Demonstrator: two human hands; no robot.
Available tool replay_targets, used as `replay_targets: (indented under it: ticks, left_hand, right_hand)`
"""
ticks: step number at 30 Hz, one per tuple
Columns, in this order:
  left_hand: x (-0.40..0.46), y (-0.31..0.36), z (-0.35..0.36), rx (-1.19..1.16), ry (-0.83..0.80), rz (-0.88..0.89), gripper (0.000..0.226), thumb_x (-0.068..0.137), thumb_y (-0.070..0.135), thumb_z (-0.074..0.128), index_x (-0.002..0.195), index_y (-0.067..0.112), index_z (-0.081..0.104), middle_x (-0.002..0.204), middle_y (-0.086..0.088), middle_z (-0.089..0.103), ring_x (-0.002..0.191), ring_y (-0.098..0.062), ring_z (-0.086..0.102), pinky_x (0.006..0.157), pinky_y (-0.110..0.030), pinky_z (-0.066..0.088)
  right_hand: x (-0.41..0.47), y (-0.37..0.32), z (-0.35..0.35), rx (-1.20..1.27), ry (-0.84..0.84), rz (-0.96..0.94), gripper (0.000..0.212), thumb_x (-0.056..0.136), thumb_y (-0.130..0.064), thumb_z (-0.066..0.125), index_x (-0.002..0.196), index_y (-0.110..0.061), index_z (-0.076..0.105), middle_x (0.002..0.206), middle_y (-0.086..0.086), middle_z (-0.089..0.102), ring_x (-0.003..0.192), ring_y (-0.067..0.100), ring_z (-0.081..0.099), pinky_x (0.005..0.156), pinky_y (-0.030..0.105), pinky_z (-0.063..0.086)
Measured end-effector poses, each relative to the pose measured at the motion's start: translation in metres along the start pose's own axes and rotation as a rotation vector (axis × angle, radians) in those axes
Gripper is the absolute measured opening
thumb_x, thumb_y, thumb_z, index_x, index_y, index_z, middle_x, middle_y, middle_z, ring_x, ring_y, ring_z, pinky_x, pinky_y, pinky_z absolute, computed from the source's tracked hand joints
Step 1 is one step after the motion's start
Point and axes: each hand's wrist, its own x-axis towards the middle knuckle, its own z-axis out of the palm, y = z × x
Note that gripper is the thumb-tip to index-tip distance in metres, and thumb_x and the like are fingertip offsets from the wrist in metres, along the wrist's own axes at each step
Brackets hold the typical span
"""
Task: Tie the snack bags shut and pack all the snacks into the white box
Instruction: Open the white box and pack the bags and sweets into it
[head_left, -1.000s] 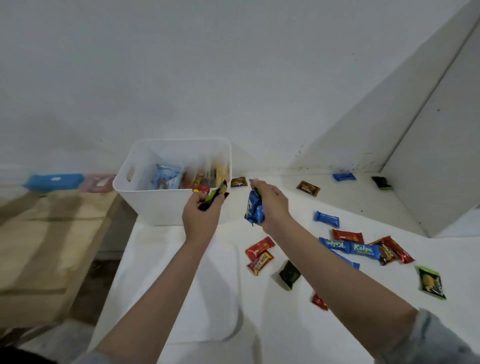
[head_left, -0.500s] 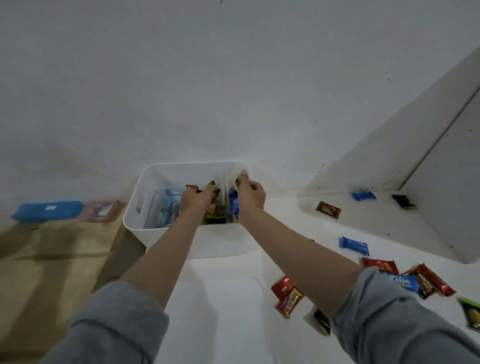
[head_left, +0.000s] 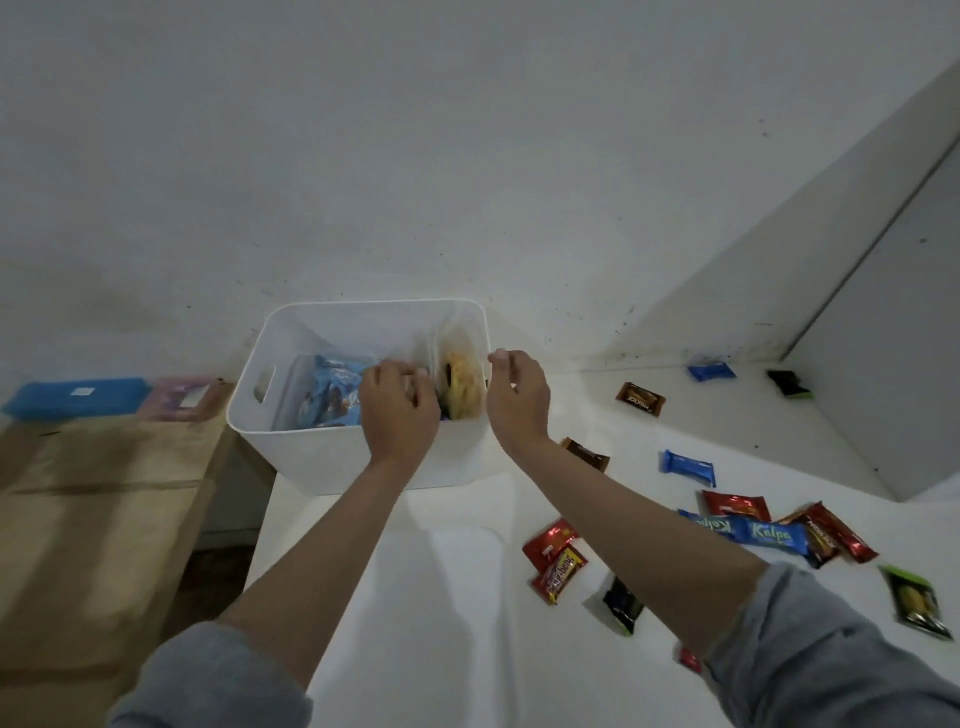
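Note:
The white box (head_left: 291, 447) stands at the far left corner of the white table, against the wall. Inside it I see a blue snack bag (head_left: 332, 392) and a clear bag of yellow snacks (head_left: 462, 387). My left hand (head_left: 397, 410) hovers over the box's front rim with fingers curled and nothing visible in it. Beside the box's right rim, my right hand (head_left: 517, 395) is loosely open and empty. Several small wrapped snacks lie on the table to the right, among them blue Kalpa bars (head_left: 769, 535), red packs (head_left: 558, 558) and a green pack (head_left: 917, 603).
A brown cardboard surface (head_left: 98, 519) lies left of the table, with a blue case (head_left: 72, 397) and a pink case (head_left: 184, 400) at its far end. A grey cabinet side (head_left: 883, 364) rises at the right. A wall stands directly behind the box.
Both hands carried wrapped snacks to the box and let them go inside. Now the hands are empty, and the right one has drawn back to the box's right rim.

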Motion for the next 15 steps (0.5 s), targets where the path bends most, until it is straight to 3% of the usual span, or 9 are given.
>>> replay_targets:
  ticks: [3, 5, 8, 12, 15]
  left_hand:
    - [-0.052, 0.017, 0.012, 0.071, 0.096, 0.226, 0.018, 0.082, 0.019, 0.058, 0.092, 0.004, 0.061, 0.099, -0.015, 0.057, 0.094, -0.026, 0.052, 0.080, -0.033, 0.042]
    - [-0.094, 0.023, 0.028, 0.071, 0.054, 0.235, 0.027, 0.082, 0.024, 0.058, 0.101, 0.006, 0.061, 0.111, -0.016, 0.056, 0.104, -0.027, 0.052, 0.088, -0.038, 0.043]
    - [-0.157, 0.031, 0.058, 0.088, -0.156, 0.151, 0.044, 0.082, 0.039, 0.055, 0.111, 0.008, 0.058, 0.125, -0.016, 0.052, 0.116, -0.032, 0.050, 0.096, -0.051, 0.043]
    - [-0.220, 0.039, 0.093, 0.297, -0.568, -0.077, 0.098, 0.069, 0.075, 0.046, 0.141, 0.010, 0.034, 0.153, -0.015, 0.021, 0.141, -0.034, 0.021, 0.111, -0.058, 0.019]
    - [-0.252, 0.044, 0.112, 0.397, -0.749, -0.175, 0.130, 0.048, 0.092, 0.034, 0.150, 0.016, 0.009, 0.158, -0.011, -0.007, 0.146, -0.031, -0.004, 0.112, -0.061, 0.010]
  right_hand:
    - [-0.011, 0.037, -0.044, -0.161, 0.018, -0.118, 0.021, 0.097, -0.026, 0.047, 0.098, -0.012, 0.062, 0.097, 0.003, 0.058, 0.094, 0.016, 0.054, 0.079, 0.026, 0.044]
    - [-0.019, 0.068, -0.082, -0.278, 0.024, -0.086, 0.020, 0.095, -0.026, 0.049, 0.103, -0.013, 0.062, 0.103, 0.006, 0.059, 0.103, 0.021, 0.052, 0.083, 0.028, 0.041]
    - [-0.031, 0.116, -0.152, -0.524, 0.077, 0.006, 0.028, 0.092, -0.030, 0.054, 0.110, -0.011, 0.062, 0.112, 0.010, 0.059, 0.110, 0.026, 0.051, 0.088, 0.033, 0.038]
    - [-0.046, 0.174, -0.255, -0.819, 0.170, 0.125, 0.050, 0.081, -0.046, 0.044, 0.107, -0.007, 0.064, 0.107, 0.018, 0.064, 0.102, 0.038, 0.057, 0.087, 0.045, 0.044]
    - [-0.052, 0.207, -0.330, -0.960, 0.182, 0.380, 0.059, 0.082, -0.053, 0.053, 0.126, -0.013, 0.052, 0.137, 0.019, 0.046, 0.127, 0.041, 0.040, 0.102, 0.059, 0.031]
